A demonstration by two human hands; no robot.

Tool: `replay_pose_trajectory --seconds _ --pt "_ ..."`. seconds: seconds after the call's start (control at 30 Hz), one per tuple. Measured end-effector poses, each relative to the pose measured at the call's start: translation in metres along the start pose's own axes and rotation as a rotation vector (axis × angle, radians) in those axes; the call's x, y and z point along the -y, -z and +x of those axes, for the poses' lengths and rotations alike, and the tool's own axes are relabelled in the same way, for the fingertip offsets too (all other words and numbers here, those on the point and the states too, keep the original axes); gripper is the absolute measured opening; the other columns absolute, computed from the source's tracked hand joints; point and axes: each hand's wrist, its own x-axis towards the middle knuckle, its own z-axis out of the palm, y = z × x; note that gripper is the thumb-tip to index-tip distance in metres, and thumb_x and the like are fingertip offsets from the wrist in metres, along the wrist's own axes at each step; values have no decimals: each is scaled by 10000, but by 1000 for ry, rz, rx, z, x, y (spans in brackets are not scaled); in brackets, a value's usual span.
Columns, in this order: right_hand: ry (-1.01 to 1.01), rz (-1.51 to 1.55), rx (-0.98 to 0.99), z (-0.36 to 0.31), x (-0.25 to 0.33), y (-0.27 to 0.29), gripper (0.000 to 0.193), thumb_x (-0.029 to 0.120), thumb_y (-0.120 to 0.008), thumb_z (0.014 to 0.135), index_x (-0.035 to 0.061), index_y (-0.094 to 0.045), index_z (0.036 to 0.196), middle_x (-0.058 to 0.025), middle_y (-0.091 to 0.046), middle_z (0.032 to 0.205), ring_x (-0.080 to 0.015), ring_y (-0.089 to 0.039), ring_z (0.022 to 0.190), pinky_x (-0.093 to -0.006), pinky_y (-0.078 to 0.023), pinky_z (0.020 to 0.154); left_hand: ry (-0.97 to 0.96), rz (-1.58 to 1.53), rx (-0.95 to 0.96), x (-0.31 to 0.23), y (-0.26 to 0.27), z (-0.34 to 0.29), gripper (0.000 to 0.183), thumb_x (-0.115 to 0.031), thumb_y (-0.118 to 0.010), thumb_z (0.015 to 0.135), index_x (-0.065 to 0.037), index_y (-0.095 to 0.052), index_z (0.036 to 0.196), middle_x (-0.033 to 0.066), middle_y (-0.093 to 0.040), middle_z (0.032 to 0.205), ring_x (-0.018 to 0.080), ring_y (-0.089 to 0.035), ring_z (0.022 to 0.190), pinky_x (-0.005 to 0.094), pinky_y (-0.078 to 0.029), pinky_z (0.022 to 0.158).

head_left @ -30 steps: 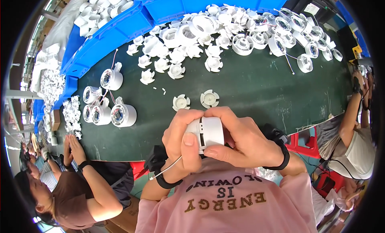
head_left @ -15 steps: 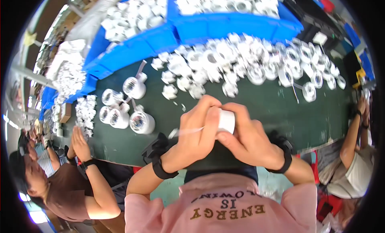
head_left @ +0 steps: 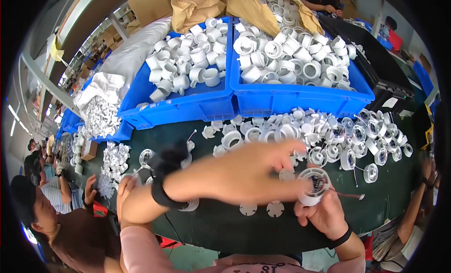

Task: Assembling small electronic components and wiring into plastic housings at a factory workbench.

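My right hand (head_left: pixel 325 215) grips a round white plastic housing (head_left: pixel 314 198), its open face turned up with dark wiring inside. A thin reddish lead with a small white connector (head_left: pixel 361 197) sticks out to its right. My left hand (head_left: pixel 249 172), blurred, stretches across to the right above the table. Its fingers are apart, one reaching to the housing's rim, and nothing shows in its grasp. Below it lie two flat white notched discs, one a notched disc (head_left: pixel 275 208) near the right hand. My left forearm partly covers several white housings, including a round housing (head_left: pixel 146 157).
Beyond the hands spreads a pile of white parts (head_left: pixel 282 131), with wired housings (head_left: pixel 371 173) at its right. A left blue bin (head_left: pixel 178 111) and a right blue bin (head_left: pixel 300 98) hold white cups. A co-worker's hand (head_left: pixel 90 191) is at the left, near small white pieces (head_left: pixel 115 156).
The view has tilted up, showing more of the bins. My hands have parted: the right has the housing with its open face showing, the left has swung across to the right.
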Motion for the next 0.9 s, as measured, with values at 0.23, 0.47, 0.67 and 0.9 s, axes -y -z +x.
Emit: replay_pose_trajectory --seconds 0.23,0.47,0.67,0.9 --pt "6 -240 -130 7 14 -2 756 431 -735 754 31 -357 1272 -244 -564 1053 -201 -547 536 -275 -423 435 435 963 -748 182 260 51 515 -200 -614 773 -29 -529 1251 224 -606 1153 360 -593 1058 432 -461 916" --pt "-20 -151 -210 6 29 5 764 527 -667 799 15 -348 1269 -297 -581 1021 -319 -643 605 -326 -456 354 768 1253 -180 241 281 71 730 -42 -734 639 -158 -484 1314 129 -520 1319 331 -521 1197 458 -455 961" --pt "57 36 -163 -3 23 6 720 396 -613 887 52 -279 1424 -164 -575 1037 -283 -628 889 -374 -549 570 1030 1100 -100 236 277 41 653 -291 -762 604 -114 -600 1212 145 -589 1243 315 -558 1158 415 -446 977" --pt "9 -137 -157 -11 14 20 727 375 -730 787 32 -364 1313 -101 -576 982 -175 -592 804 -292 -483 611 378 540 -950 93 232 41 879 -489 -746 634 128 -445 1183 150 -620 948 205 -620 746 287 -501 568"
